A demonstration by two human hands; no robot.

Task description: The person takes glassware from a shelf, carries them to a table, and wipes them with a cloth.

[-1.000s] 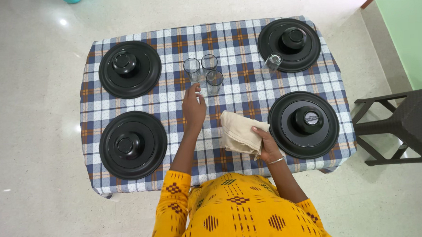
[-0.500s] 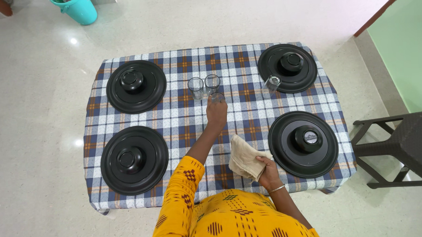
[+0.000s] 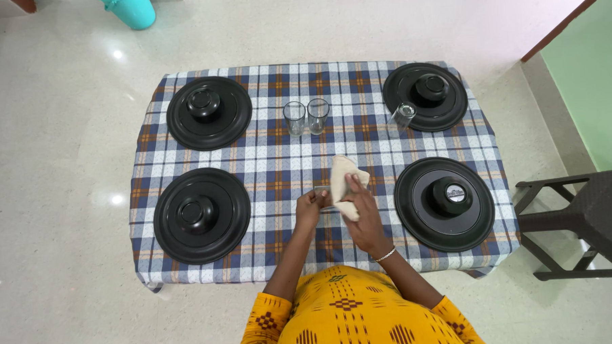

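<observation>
My left hand [image 3: 310, 208] holds a clear drinking glass [image 3: 322, 195] just above the checked tablecloth [image 3: 279, 173], near the table's front middle. My right hand [image 3: 362, 214] grips a beige cloth [image 3: 344, 184] and presses it against the glass; most of the glass is hidden by the cloth and fingers. Two more clear glasses [image 3: 306, 117] stand side by side at the table's middle back. A further glass [image 3: 404, 114] stands by the back right plate.
Four black plates, each with an upturned black bowl, sit at the corners: back left [image 3: 209, 112], front left [image 3: 201, 215], back right [image 3: 425, 96], front right [image 3: 445, 204]. A dark stool [image 3: 582, 220] stands to the right. A teal bucket [image 3: 132, 8] is on the floor beyond.
My left hand took one glass from the group of three and drew it back toward me. My right hand brought the cloth up against it.
</observation>
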